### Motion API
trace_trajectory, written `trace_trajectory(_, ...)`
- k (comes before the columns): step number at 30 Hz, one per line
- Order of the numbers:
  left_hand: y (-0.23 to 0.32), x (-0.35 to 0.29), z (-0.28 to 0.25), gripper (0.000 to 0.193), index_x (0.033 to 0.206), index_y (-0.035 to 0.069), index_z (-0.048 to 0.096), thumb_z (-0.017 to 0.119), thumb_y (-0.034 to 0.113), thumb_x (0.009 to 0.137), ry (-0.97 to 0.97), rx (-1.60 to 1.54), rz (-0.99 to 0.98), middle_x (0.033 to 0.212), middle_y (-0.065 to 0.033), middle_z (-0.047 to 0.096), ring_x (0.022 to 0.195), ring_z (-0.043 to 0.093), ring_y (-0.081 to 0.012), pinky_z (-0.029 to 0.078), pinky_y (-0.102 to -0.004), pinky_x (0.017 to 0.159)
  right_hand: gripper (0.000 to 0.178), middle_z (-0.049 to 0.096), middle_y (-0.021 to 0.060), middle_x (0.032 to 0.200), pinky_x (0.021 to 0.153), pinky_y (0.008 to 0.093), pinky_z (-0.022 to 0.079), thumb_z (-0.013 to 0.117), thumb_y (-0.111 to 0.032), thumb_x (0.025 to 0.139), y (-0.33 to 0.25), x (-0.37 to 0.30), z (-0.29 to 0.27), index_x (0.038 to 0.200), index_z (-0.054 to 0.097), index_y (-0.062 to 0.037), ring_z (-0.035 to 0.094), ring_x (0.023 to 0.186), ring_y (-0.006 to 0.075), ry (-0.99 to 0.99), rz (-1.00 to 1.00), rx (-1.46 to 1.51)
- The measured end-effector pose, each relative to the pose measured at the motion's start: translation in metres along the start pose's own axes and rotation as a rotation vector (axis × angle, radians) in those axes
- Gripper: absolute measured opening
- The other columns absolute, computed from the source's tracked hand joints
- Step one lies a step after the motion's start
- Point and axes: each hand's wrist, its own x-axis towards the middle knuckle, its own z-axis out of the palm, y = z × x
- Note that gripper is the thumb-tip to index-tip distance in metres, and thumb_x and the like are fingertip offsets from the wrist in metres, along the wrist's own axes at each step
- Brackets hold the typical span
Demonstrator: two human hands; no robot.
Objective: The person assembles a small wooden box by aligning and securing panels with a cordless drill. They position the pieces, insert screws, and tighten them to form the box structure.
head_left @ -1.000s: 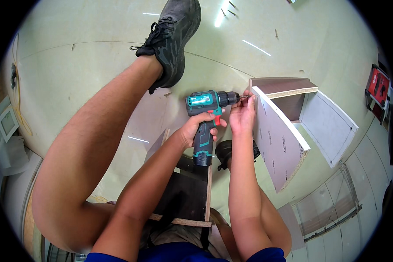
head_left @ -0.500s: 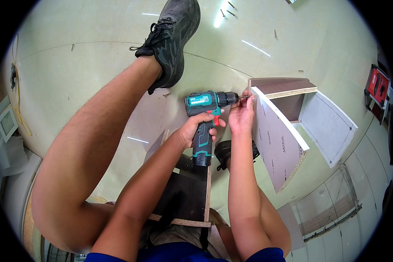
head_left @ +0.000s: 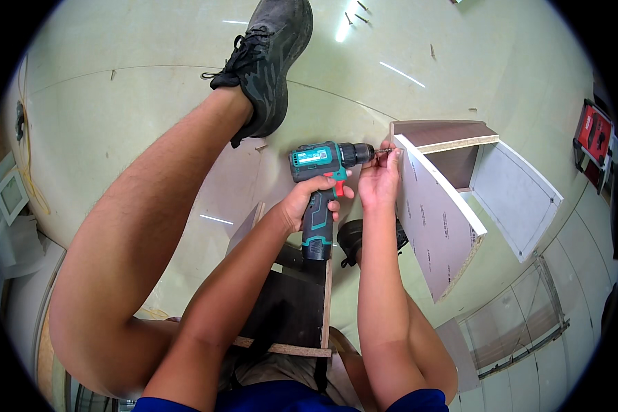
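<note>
A teal and black cordless drill (head_left: 316,158) lies level in my left hand (head_left: 312,199), whose fingers wrap its grip near the red trigger. Its chuck points right, at the outer face of a white panel (head_left: 436,220) of an open box-like cabinet (head_left: 446,134). My right hand (head_left: 380,180) is closed at the drill's tip, fingertips pinching a screw (head_left: 384,150) against the panel near its far left corner. The fingers hide part of the screw, and I cannot tell how deep its point sits.
Several loose screws (head_left: 361,18) lie on the pale floor ahead. A dark board frame (head_left: 288,309) rests between my legs, and my black shoe (head_left: 268,75) is stretched forward. A red and black case (head_left: 594,137) stands at far right; a yellow cable (head_left: 29,172) runs along the left.
Almost nothing differs. The view has shifted very slightly, while both hands keep their hold on the drill and the screw.
</note>
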Motion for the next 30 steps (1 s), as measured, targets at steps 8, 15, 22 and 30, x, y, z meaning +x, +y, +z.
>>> trace_trajectory(8,0.0003,-0.0005,0.0002,0.048,0.134,0.008,0.047,0.058,0.024,0.089,-0.009,-0.011,0.001,0.103,-0.0106,0.061,0.063,0.055,-0.0115,0.054,-0.0335,0.063,0.022,0.063,0.0078,0.109,0.085,0.0322,0.053,0.057,-0.024,0.099,-0.0005,0.0007,0.0002,0.110,0.058,-0.0048,0.059,0.090,0.0150,0.008,0.004,-0.007)
trace_trajectory(15,-0.0002,0.0000,-0.0025,0.050,0.134,0.008,0.046,0.059,0.024,0.089,-0.004,-0.007,0.001,0.103,-0.0108,0.061,0.064,0.055,-0.0115,0.055,-0.0335,0.063,0.022,0.064,0.0076,0.109,0.085,0.0327,0.053,0.057,-0.025,0.099,0.0012,0.0005,-0.0009,0.110,0.058,-0.0052,0.060,0.090,0.0151,0.011,0.004,-0.012)
trace_trajectory(22,0.0001,0.0005,-0.0007,0.051,0.135,0.007,0.046,0.058,0.024,0.089,-0.005,-0.013,0.007,0.103,-0.0115,0.061,0.063,0.055,-0.0118,0.056,-0.0339,0.063,0.022,0.064,0.0072,0.109,0.086,0.0323,0.052,0.056,-0.025,0.100,0.0000,0.0013,-0.0003,0.110,0.059,-0.0055,0.060,0.090,0.0149,0.008,0.004,-0.012)
trace_trajectory(30,0.0002,-0.0004,0.0003,0.051,0.135,0.007,0.046,0.059,0.024,0.089,0.013,0.001,0.004,0.102,-0.0114,0.062,0.063,0.055,-0.0116,0.056,-0.0335,0.062,0.021,0.064,0.0071,0.108,0.085,0.0325,0.053,0.055,-0.024,0.100,0.0000,0.0032,-0.0060,0.110,0.058,-0.0054,0.061,0.091,0.0148,-0.013,0.014,-0.017)
